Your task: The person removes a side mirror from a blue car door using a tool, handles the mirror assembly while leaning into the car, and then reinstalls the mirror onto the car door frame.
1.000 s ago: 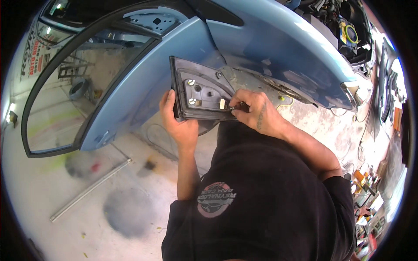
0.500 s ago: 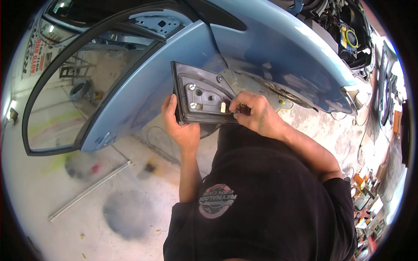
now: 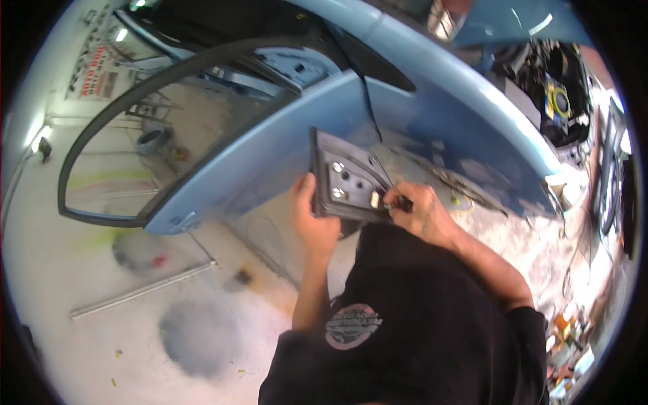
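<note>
A car's side mirror (image 3: 361, 177), seen from the dark mounting face of its base, is held tilted in front of my chest. Two light metal studs, round holes and a small pale tab stand out on that face. My left hand (image 3: 314, 214) grips its left edge and lower corner, thumb up along the side. At the lower right corner, my right hand (image 3: 422, 214) is closed in a pinch with curled fingers. A small dark piece shows at those fingertips, too blurred to name. Behind the base, most of the mirror's housing is hidden.
The blue car door (image 3: 270, 142) stands ajar just beyond my hands, its window frame (image 3: 64, 182) reaching left. A blue fender (image 3: 466, 128) and the exposed engine bay (image 3: 557, 101) lie to the right. A metal bar (image 3: 142, 290) rests on the floor; mixed items (image 3: 570, 344) crowd the lower right.
The view has shifted, so the hands, mirror and car all sit further right and lower in the picture. Both hands keep their grips; the picture is now blurrier.
</note>
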`<state>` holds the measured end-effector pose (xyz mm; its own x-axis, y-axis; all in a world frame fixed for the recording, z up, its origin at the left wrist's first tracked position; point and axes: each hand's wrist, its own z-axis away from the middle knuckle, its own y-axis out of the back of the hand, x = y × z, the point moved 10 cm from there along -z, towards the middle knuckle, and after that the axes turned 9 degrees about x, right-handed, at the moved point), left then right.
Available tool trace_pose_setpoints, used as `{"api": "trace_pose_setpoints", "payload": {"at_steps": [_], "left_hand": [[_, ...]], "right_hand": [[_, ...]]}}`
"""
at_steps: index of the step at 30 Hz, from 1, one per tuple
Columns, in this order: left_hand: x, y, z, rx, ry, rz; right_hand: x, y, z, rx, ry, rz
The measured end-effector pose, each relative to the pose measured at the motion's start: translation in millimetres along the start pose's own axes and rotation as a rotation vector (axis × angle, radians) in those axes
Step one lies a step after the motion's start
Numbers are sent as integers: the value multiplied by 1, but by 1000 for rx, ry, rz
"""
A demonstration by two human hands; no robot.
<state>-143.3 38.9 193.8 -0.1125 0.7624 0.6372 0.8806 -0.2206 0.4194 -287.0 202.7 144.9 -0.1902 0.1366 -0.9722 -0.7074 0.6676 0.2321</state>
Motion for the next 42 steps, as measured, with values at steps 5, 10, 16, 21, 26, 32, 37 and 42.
{"api": "trace_pose_setpoints", "payload": {"at_steps": [5,10,16,21,26,32,37,42], "left_hand": [[-1,-3,-1,-7,-4,41],[0,-8,-1,-35,-27,-12],[4,-5,-3,23,-70,-45],[-12,-2,2,36,78,91],[-36,-5,1,15,376,290],[-89,-20,6,13,688,683],[-103,-49,6,-248,973,859],[-97,-60,19,-454,1122,871]], "right_hand": [[11,1,-2,-102,-287,100],[10,-1,-1,-40,-146,66],[6,9,-3,-2,-90,32],[48,5,-3,16,-406,-521],[69,19,-19,116,-497,-659],[12,10,-53,56,-97,-362],[-8,-6,-71,-4,0,-317],[-38,-3,-83,-4,52,-183]]}}
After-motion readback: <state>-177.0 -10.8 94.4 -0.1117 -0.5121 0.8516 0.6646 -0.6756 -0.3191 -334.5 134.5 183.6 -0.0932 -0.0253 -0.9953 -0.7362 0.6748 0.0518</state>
